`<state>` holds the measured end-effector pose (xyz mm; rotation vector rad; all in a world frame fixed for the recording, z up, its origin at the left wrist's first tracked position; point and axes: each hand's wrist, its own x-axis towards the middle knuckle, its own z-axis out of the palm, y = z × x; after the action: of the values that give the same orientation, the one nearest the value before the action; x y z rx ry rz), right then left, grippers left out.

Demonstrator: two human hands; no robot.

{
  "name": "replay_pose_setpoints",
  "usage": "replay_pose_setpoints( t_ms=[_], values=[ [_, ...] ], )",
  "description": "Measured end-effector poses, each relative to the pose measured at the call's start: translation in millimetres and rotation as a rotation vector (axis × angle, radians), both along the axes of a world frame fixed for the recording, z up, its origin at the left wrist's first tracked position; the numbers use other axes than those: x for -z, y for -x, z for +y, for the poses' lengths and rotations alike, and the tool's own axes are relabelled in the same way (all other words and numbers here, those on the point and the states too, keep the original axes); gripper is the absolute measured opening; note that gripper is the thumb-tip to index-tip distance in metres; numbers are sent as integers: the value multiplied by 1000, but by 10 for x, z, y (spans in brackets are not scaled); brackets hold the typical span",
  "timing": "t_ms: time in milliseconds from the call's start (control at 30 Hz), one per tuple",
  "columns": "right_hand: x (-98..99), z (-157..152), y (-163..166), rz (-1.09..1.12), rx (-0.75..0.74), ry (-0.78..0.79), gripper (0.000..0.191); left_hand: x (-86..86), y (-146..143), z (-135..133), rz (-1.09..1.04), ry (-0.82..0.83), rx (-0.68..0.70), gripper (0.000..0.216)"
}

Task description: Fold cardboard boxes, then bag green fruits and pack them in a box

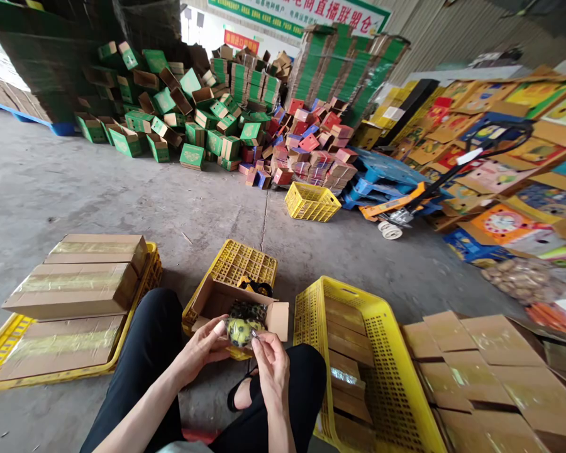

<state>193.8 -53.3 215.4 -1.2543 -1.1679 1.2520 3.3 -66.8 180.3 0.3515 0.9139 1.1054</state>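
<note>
My left hand (202,353) is closed around a round yellow-green fruit (239,331) wrapped in dark netting, holding it just above my knees. My right hand (268,358) pinches the wrapping at the fruit's right side with fingers pressed together. Right behind the fruit an open cardboard box (217,302) rests on an overturned yellow crate (243,263), with more netted fruit (248,311) inside it. I sit on the floor in black trousers.
Taped boxes (78,277) lie stacked on a yellow crate at left. A yellow crate (358,352) with boxes stands at right, beside flat cardboard (481,377). Farther off are piles of green and red cartons (207,113), a yellow basket (311,201) and a pallet jack (405,207).
</note>
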Motion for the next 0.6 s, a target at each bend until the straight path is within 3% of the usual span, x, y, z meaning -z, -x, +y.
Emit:
replay_pose_setpoints(
  t_ms=[233,433,600],
  values=[
    [146,-15,-19,-185,-148,-147,23,47,-24,34,-8,-42,-60,60],
    [308,-29,2,-21,-37,48,45,56,31,79,8,-121,-162,78],
    [345,-55,97,133,14,165,67,27,0,60,-6,-180,-140,97]
  ],
)
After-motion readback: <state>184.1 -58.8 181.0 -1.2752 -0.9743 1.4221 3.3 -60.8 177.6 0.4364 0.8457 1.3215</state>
